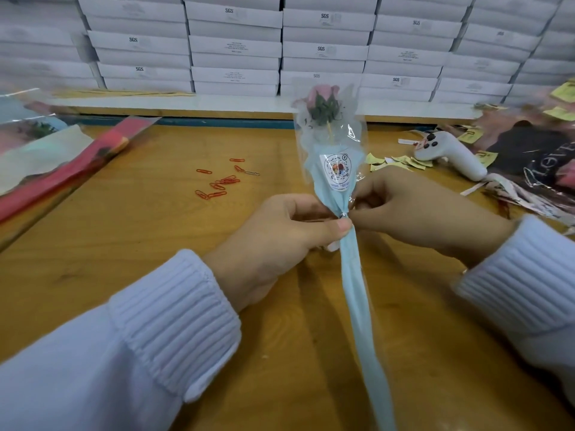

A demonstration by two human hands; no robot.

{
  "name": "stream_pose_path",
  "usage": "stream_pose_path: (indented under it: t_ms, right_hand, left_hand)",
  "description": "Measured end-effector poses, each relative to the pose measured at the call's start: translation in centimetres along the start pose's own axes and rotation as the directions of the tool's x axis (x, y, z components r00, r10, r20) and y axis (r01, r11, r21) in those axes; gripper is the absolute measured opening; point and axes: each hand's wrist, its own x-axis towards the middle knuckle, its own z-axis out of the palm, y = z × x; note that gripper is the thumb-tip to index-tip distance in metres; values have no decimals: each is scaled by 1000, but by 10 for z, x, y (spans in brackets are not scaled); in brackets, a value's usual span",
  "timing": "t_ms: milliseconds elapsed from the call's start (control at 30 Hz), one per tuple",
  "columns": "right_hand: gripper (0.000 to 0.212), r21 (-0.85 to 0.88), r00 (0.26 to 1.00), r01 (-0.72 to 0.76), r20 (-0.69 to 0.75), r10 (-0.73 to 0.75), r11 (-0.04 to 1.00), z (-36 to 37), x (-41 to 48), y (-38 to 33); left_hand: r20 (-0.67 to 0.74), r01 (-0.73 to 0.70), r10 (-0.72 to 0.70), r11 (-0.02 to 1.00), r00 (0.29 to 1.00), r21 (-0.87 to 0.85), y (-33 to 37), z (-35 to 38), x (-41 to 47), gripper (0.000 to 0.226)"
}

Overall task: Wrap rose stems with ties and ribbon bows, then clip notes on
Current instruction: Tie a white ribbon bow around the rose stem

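A pink rose (322,99) in a clear and light-blue sleeve (353,287) stands upright at the centre, with a round printed sticker (337,170) on its front. My left hand (280,241) grips the gathered sleeve at its neck, thumb pressed on the front. A thin silver twist tie (344,214) circles that neck. My right hand (417,209) pinches the tie's end from the right side. Something small and white (333,246) shows under my left fingers.
Several red paper clips (222,181) lie on the wooden table (155,244) behind my left hand. A white glue gun (448,154) and yellow notes (401,161) lie at the right. Wrapped flowers (56,163) lie at the left. Stacked white boxes (236,48) fill the back.
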Motion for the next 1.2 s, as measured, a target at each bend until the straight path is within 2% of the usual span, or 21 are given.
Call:
stream_pose_path:
  t_ms: [133,233,333,467,533,633,800,900,1033,1133,1200]
  right_hand:
    - [17,73,999,-25,24,23,997,2,-3,-3]
    - [14,120,996,-59,75,51,991,0,-4,-3]
    - [13,225,984,-136,142,106,965,-1,-4,-1]
    - [9,468,951,-258,278,136,845,-2,-3,0]
    - [22,432,945,-279,283,165,858,1,-2,2]
    - [30,286,947,-282,237,218,916,6,0,6]
    - [24,165,935,-304,240,261,938,1,2,11]
    - [10,137,917,-328,285,280,935,-4,2,14]
    - [5,125,912,-316,315,264,941,-11,2,17]
    - [11,46,904,-332,300,304,942,-16,2,20]
    - [16,-14,899,-348,280,338,937,-17,4,22]
  left_hand:
    - [37,30,-28,998,999,-55,0,-5,3,19]
    - [115,94,-81,990,990,-105,1,-11,2,13]
    - [135,101,-98,995,986,-21,2,-15,3,15]
    - [47,123,-127,989,991,83,4,-13,4,6]
    - [-4,141,-143,972,990,187,3,-10,4,6]
    - [-56,193,-186,908,981,372,2,-8,4,24]
    - [-103,234,-213,800,972,552,5,-13,7,44]
    - [-22,249,-288,785,957,566,12,-23,7,42]
    - [34,228,-334,711,942,665,21,-37,5,21]
    - [-35,291,-335,756,941,587,22,-45,8,28]
    - [-84,311,-303,867,949,389,22,-46,10,26]
